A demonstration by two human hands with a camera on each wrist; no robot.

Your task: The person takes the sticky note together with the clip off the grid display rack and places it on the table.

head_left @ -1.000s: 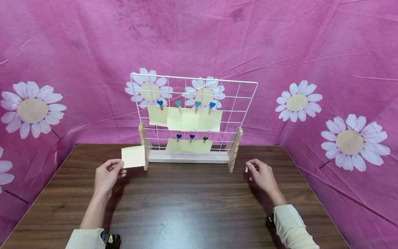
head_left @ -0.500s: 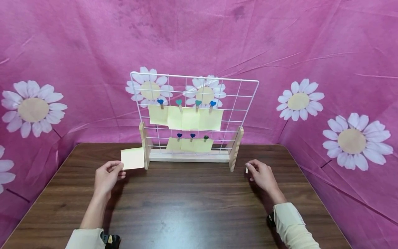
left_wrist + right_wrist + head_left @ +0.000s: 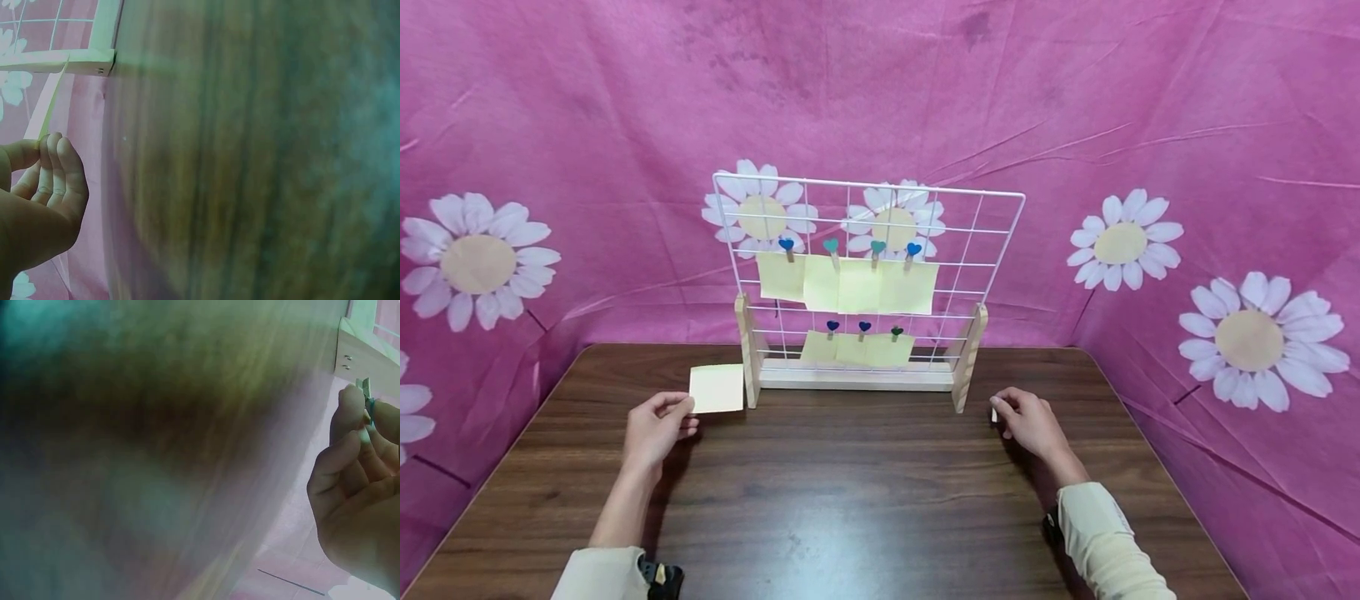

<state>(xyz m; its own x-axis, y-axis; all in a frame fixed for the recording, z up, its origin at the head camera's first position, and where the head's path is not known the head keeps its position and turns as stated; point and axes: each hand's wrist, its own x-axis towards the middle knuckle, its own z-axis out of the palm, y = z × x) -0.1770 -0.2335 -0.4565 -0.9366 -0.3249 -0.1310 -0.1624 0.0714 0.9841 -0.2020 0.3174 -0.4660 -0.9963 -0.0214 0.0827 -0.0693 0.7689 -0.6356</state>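
In the head view my left hand (image 3: 653,429) pinches a pale yellow sticky note (image 3: 717,389) by its left edge, just left of the rack's wooden leg. The left wrist view has the note edge-on between thumb and fingertips. Right of the rack, my right hand (image 3: 1032,423) pinches a mini clothespin (image 3: 367,394) between thumb and index finger; a teal bit shows on it in the right wrist view. Between the hands stands a white wire grid rack on a wooden base (image 3: 856,380). Two rows of yellow notes hang there on heart-topped mini clothespins, several above, three below.
The brown wooden table (image 3: 850,483) carries the rack near its back edge. A pink cloth (image 3: 880,83) with white daisies hangs behind and at both sides. Black straps sit on both wrists, at the cuffs of light sleeves.
The left hand has come down slightly with the sticky note, whose face has lowered a little. The right hand stays nearly still with the clothespin. The rack's notes have not changed.
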